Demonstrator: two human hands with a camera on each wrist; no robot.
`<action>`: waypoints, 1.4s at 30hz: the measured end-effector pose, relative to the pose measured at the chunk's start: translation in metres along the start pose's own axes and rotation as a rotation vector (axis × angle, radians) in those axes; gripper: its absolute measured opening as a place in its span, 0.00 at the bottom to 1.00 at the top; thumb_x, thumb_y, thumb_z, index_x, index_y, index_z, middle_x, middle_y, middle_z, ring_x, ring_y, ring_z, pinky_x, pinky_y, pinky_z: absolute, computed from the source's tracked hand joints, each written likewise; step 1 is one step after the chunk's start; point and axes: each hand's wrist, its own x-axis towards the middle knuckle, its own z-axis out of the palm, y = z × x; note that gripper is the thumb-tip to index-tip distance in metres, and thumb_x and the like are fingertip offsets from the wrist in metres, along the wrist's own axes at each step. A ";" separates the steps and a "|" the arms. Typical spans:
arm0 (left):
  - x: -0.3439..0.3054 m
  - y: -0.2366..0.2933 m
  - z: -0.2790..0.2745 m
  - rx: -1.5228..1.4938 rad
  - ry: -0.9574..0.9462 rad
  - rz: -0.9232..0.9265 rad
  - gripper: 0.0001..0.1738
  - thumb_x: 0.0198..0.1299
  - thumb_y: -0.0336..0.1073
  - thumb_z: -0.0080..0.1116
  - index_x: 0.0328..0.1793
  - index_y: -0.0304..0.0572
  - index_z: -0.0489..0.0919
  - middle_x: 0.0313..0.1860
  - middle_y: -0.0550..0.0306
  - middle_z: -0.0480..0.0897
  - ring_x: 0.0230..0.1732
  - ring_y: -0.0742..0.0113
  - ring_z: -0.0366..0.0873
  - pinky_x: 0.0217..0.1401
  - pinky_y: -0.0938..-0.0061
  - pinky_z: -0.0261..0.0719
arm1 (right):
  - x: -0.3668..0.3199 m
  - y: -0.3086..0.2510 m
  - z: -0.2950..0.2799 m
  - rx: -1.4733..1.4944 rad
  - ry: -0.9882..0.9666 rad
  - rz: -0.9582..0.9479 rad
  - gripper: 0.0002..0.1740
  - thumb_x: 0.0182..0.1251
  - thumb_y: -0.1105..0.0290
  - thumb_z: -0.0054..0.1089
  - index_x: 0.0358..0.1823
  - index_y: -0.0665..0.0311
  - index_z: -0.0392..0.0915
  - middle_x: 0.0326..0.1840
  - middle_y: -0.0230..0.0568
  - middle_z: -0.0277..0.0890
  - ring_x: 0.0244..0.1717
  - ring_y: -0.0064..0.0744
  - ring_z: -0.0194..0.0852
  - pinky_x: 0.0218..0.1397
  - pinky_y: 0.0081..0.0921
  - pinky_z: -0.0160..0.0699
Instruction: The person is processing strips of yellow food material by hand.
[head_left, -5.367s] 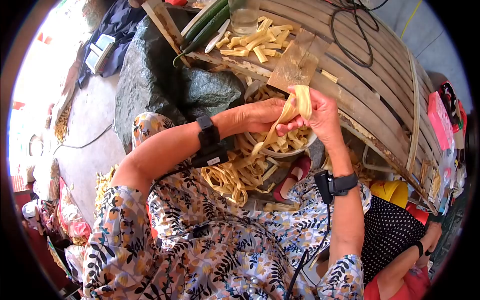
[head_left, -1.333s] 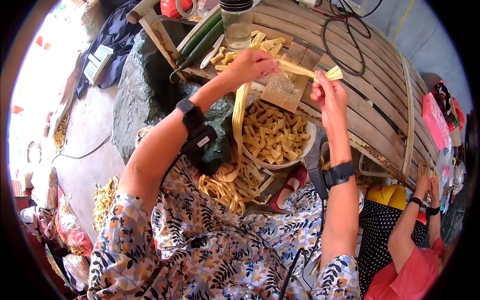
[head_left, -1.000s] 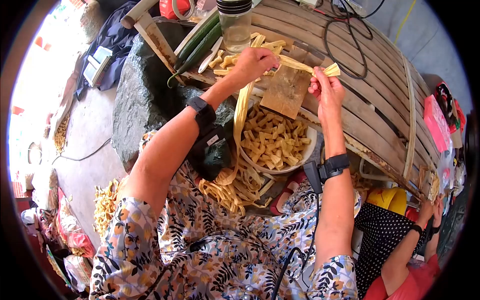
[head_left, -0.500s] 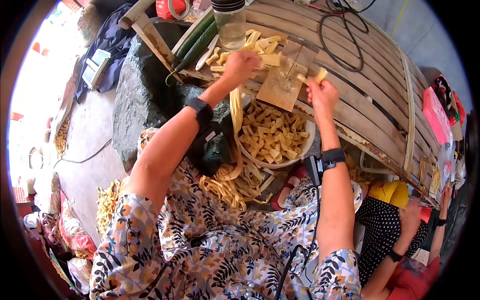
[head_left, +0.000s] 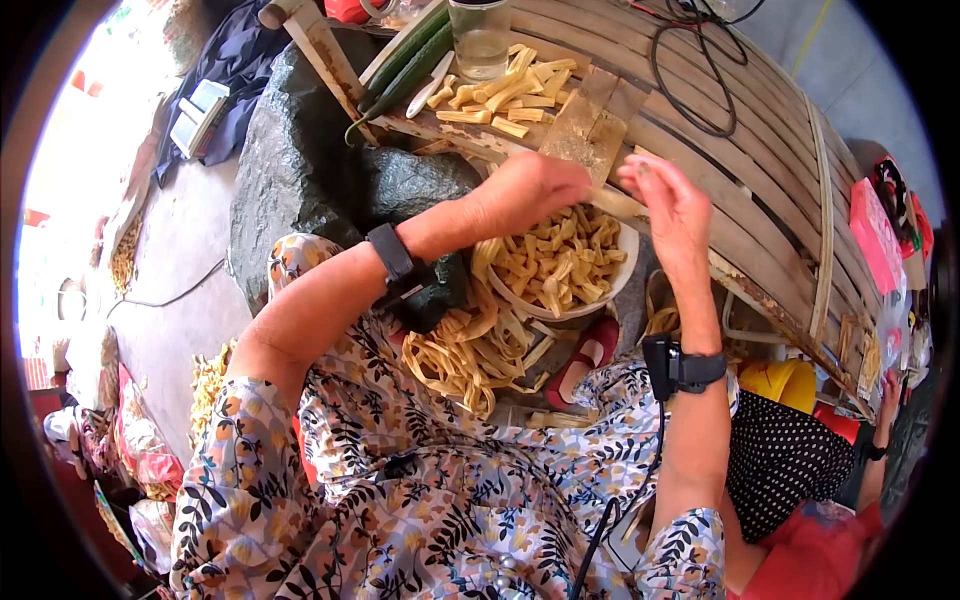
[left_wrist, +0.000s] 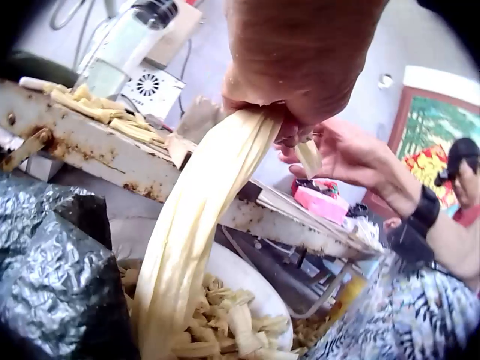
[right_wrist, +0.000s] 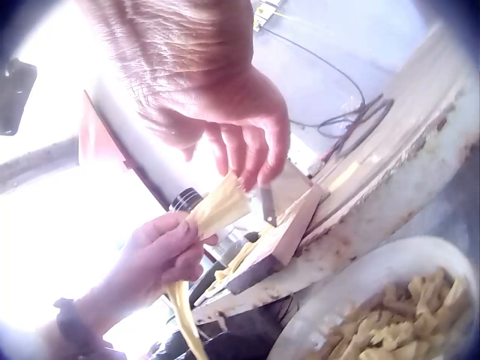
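Note:
My left hand [head_left: 530,190] pinches a long, flat, pale-yellow ribbon-like strip [left_wrist: 199,217] near one end. Below the hand the strip hangs down past the bowl, while its short free end [right_wrist: 225,206] juts toward my right hand [head_left: 675,205]. The right hand's fingers are loosely bent, and their tips overlap that end in the right wrist view. Under both hands is a white bowl [head_left: 632,255] full of short folded yellow pieces [head_left: 560,265]. A wooden board [head_left: 590,130] with a small upright metal blade [right_wrist: 268,205] sits at the bench edge.
More yellow pieces [head_left: 515,90] lie on the slatted bench [head_left: 740,190] beside a glass jar [head_left: 480,45] and cucumbers [head_left: 410,65]. Loose strips [head_left: 465,360] are heaped below the bowl. Dark plastic sheeting [head_left: 290,180] covers something at left. Another person's arm [head_left: 880,430] shows at right.
Half a second ago the hands were apart above the bench, the right holding a short piece. Now that piece is out of the right hand, and both hands have come closer together, nearer the bowl.

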 end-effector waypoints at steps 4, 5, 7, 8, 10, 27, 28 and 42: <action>-0.006 0.020 0.007 0.020 -0.110 0.073 0.07 0.54 0.33 0.54 0.38 0.39 0.73 0.26 0.48 0.77 0.31 0.51 0.75 0.32 0.68 0.73 | -0.009 0.001 0.011 -0.113 -0.232 0.465 0.09 0.60 0.70 0.54 0.33 0.70 0.78 0.21 0.36 0.75 0.19 0.19 0.72 0.23 0.17 0.75; -0.009 0.019 0.009 -0.015 -0.122 -0.029 0.07 0.54 0.32 0.54 0.37 0.39 0.73 0.26 0.48 0.77 0.31 0.51 0.75 0.32 0.68 0.73 | -0.010 0.007 0.010 -0.138 -0.218 0.440 0.09 0.60 0.70 0.54 0.32 0.70 0.78 0.20 0.35 0.74 0.17 0.18 0.70 0.20 0.17 0.72; -0.012 0.014 0.005 0.005 -0.149 -0.190 0.08 0.54 0.31 0.53 0.39 0.39 0.74 0.27 0.50 0.79 0.31 0.54 0.77 0.33 0.71 0.73 | -0.011 0.026 0.005 -0.185 -0.183 0.388 0.09 0.59 0.71 0.54 0.30 0.70 0.78 0.17 0.32 0.72 0.13 0.16 0.64 0.15 0.16 0.66; -0.014 0.008 0.001 -0.040 -0.187 -0.197 0.08 0.54 0.31 0.53 0.40 0.39 0.74 0.27 0.51 0.79 0.31 0.55 0.77 0.34 0.71 0.73 | -0.013 0.029 -0.002 -0.129 -0.112 0.381 0.08 0.58 0.72 0.55 0.29 0.69 0.79 0.15 0.29 0.70 0.12 0.14 0.60 0.14 0.15 0.59; -0.016 -0.004 -0.007 -0.130 -0.261 -0.211 0.09 0.53 0.31 0.53 0.41 0.39 0.74 0.27 0.52 0.80 0.30 0.58 0.78 0.35 0.73 0.74 | -0.014 0.025 -0.015 -0.241 -0.148 0.357 0.07 0.56 0.73 0.56 0.29 0.69 0.79 0.14 0.29 0.70 0.12 0.14 0.60 0.14 0.16 0.59; -0.020 0.008 0.026 -1.631 -0.525 -0.827 0.17 0.66 0.44 0.41 0.37 0.36 0.71 0.24 0.64 0.70 0.14 0.86 0.57 0.14 0.92 0.55 | -0.026 -0.007 0.020 0.164 -0.284 0.184 0.18 0.53 0.64 0.64 0.43 0.67 0.77 0.29 0.33 0.78 0.24 0.13 0.69 0.26 0.12 0.68; -0.021 0.008 0.028 -1.643 -0.560 -0.816 0.17 0.66 0.44 0.42 0.39 0.35 0.71 0.24 0.63 0.70 0.14 0.86 0.57 0.13 0.92 0.57 | -0.026 -0.010 0.020 0.080 -0.304 0.208 0.17 0.53 0.65 0.64 0.43 0.66 0.78 0.27 0.33 0.78 0.23 0.13 0.69 0.25 0.13 0.68; -0.005 0.016 0.024 -1.003 0.195 -0.643 0.11 0.64 0.33 0.44 0.41 0.32 0.73 0.29 0.56 0.77 0.21 0.78 0.72 0.25 0.85 0.73 | -0.017 0.004 0.032 -0.392 0.130 -0.122 0.10 0.48 0.72 0.62 0.35 0.63 0.79 0.32 0.37 0.76 0.31 0.29 0.71 0.37 0.25 0.70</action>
